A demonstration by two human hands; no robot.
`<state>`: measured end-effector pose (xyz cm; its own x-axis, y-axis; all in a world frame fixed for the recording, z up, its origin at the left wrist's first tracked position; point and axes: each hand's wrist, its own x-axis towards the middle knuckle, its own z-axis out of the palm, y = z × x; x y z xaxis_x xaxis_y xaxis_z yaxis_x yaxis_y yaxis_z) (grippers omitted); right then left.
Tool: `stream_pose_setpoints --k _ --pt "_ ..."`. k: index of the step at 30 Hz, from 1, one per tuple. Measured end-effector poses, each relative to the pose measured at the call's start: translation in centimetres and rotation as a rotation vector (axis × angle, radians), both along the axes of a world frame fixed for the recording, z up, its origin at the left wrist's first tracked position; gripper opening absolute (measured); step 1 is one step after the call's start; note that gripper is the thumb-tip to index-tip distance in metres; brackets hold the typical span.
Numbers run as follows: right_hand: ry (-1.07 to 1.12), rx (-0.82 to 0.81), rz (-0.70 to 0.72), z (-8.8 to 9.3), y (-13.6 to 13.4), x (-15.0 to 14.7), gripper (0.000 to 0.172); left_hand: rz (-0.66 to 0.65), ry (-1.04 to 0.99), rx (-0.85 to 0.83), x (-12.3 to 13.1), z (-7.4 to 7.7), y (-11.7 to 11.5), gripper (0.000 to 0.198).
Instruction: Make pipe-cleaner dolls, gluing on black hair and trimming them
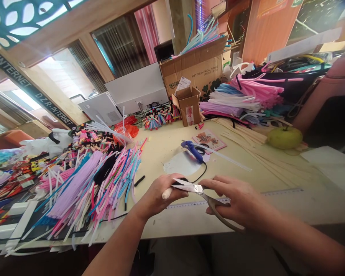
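In the middle of the head view, my right hand (232, 199) is closed on the handles of a pair of scissors (195, 188). The scissor blades are parted slightly and point left, across the fingers of my left hand (158, 191). My left hand is closed on a small cream-coloured piece (167, 193) with a rounded end. Black fuzzy material shows at its fingertips beside the blades; whether it belongs to the cream piece is hidden. Just beyond the hands, a blue hot glue gun (193, 151) lies on its side, its cord running toward me.
Bundles of coloured pipe cleaners (77, 188) cover the left side. A ruler (184, 205) lies under my hands. Small dolls (158, 118) and a small cardboard box (189, 107) stand at the back. A green fruit (284, 137) sits at right, near more pipe cleaners (253, 92).
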<state>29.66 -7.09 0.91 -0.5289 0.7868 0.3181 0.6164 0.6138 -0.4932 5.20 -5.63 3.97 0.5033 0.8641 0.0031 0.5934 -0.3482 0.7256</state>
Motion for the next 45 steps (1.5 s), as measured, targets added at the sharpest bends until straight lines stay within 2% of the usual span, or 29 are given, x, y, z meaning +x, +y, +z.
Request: stream_pose_setpoints --k 5,10,14,21,25,29,36,38,41,45 --pt "-0.012 0.017 -0.033 -1.1 0.2 0.0 0.036 0.014 -0.034 -0.021 0.0 -0.1 0.1 0.036" --pt "0.044 -0.048 -0.051 -1.3 0.2 -0.3 0.036 0.046 -0.101 -0.091 -0.3 -0.6 0.2 0.041" --pt "0.065 -0.021 -0.154 -1.8 0.7 0.2 0.035 0.096 -0.177 -0.184 -1.1 -1.1 0.3 0.041" --pt "-0.2 0.084 -0.227 -3.1 1.2 1.1 0.034 0.198 -0.436 -0.29 -3.1 -3.3 0.8 0.048" --pt "-0.365 -0.039 -0.28 -3.7 1.5 0.0 0.03 0.312 -0.598 -0.264 -3.8 -4.5 0.9 0.043" --pt "-0.514 -0.195 -0.331 -4.0 2.3 -1.5 0.021 0.373 -0.554 -0.25 -4.1 -4.9 0.6 0.032" --pt "-0.661 -0.187 -0.259 -2.6 2.5 -2.7 0.013 0.342 -0.578 -0.279 -4.5 -5.3 0.6 0.031" --pt "-0.639 -0.173 -0.259 -2.4 2.9 -2.8 0.014 0.337 -0.589 -0.296 -4.5 -5.4 0.6 0.033" --pt "-0.442 -0.17 -0.255 -2.9 4.5 -3.3 0.021 0.333 -0.611 -0.325 -4.5 -5.4 0.6 0.038" --pt "-0.226 -0.286 -0.213 -4.2 7.6 -4.9 0.022 0.331 -0.62 -0.306 -4.9 -5.5 0.5 0.04"
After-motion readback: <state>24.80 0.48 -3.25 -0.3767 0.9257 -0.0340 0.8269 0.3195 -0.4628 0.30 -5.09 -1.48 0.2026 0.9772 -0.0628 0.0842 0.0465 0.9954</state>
